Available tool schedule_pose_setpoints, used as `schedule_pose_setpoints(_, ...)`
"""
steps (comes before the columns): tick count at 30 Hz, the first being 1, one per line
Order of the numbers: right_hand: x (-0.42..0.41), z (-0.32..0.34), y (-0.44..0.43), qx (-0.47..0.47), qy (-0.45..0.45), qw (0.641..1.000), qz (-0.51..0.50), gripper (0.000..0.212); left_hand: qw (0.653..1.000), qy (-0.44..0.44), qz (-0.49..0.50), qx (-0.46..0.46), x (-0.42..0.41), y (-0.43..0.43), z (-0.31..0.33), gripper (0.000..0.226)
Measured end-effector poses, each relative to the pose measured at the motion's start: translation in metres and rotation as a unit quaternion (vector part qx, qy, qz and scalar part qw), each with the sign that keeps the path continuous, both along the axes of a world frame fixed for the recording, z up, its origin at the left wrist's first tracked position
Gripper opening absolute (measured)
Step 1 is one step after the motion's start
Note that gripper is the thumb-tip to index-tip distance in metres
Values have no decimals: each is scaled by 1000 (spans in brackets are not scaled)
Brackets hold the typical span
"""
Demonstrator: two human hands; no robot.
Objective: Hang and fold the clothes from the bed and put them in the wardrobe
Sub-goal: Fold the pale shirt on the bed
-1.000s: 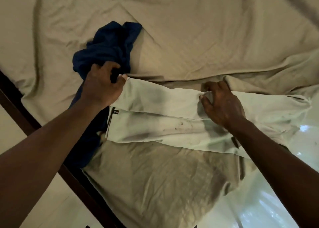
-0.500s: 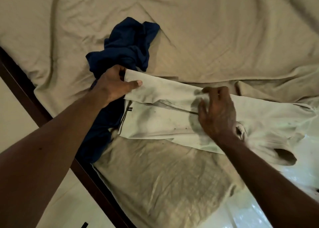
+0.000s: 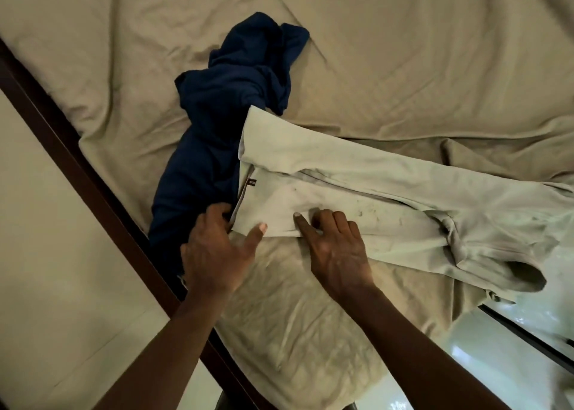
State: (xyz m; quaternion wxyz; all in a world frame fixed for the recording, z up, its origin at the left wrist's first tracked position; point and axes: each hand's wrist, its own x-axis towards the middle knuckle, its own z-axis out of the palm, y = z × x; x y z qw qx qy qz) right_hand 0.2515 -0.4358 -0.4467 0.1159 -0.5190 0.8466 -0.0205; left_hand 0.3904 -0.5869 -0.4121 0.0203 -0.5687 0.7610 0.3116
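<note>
A pale grey shirt (image 3: 388, 192) lies folded lengthwise across the beige bed sheet (image 3: 403, 52), with its collar and a sleeve to the right. My left hand (image 3: 217, 254) holds the shirt's near left corner, thumb on top and fingers tucked at the hem. My right hand (image 3: 332, 245) sits on the near edge just beside it. Its index finger is stretched over the cloth, the other fingers are bent and the thumb is hidden. A crumpled navy garment (image 3: 236, 99) lies to the left, partly under the shirt's end.
The dark wooden bed frame (image 3: 77, 167) runs diagonally along the left, with pale floor (image 3: 46, 285) beyond it. Glossy floor (image 3: 512, 347) shows at the lower right. The wardrobe is out of view.
Both hands have left the shirt's far fold and come to its near edge, close together at the left end. The view has shifted, so the garments sit further right.
</note>
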Motion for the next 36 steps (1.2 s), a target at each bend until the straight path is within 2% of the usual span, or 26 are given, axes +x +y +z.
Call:
schedule_pose_setpoints(3, -6, -9, -7, -35, -31, 999, 11, 53, 1000, 19, 4, 10, -1, -9, -10, 59)
schedule_pose_setpoints(7, -2, -3, -8, -62, -41, 997, 21, 45, 998, 44, 42, 26, -13, -35, -12, 26)
schedule_pose_setpoints(10, 12, 4, 12, -46, -11, 999, -24, 57, 992, 78, 86, 43, -8, -45, -7, 18)
schedule_pose_setpoints(14, 20, -3, 57, -4, 1, 996, -91, 80, 989, 94, 88, 71, -5, -46, -4, 22)
schedule_pose_setpoints(18, 21, -7, 73, 39, 1, 999, -25, 71, 989, 94, 72, 93, -19, -36, 1, 64)
schedule_pose_setpoints(20, 17, -8, 72, 70, -5, 998, -6, 73, 995, 60, 51, 68, -30, -33, 3, 75)
schedule_pose_setpoints(23, 8, -4, 70, 83, -21, 996, -2, 76, 998, 35, 42, 26, -50, -35, 4, 65)
schedule_pose_setpoints(26, 1, 1, 66, 50, -48, 998, -7, 74, 993, 96, 63, 22, -63, -40, 2, 41)
schedule_pose_setpoints(28, -5, 5, 57, -16, -110, 992, -56, 66, 987, 138, 83, 19, -64, -42, 2, 34)
schedule_pose_setpoints(31, -17, 18, 28, -160, -206, 946, -192, 35, 991, 119, 65, 13, -63, -34, 7, 54)
schedule_pose_setpoints(33, -28, 34, -5, -188, -259, 905, -281, 22, 996, 74, 47, 0, -61, -24, 8, 65)
schedule_pose_setpoints(34, -35, 41, -25, -180, -291, 885, -316, 22, 997, 60, 50, -13, -60, -19, 7, 66)
schedule_pose_setpoints(36, -49, 50, -71, -151, -373, 838, -368, 41, 995, 49, 77, -42, -56, -10, 3, 63)
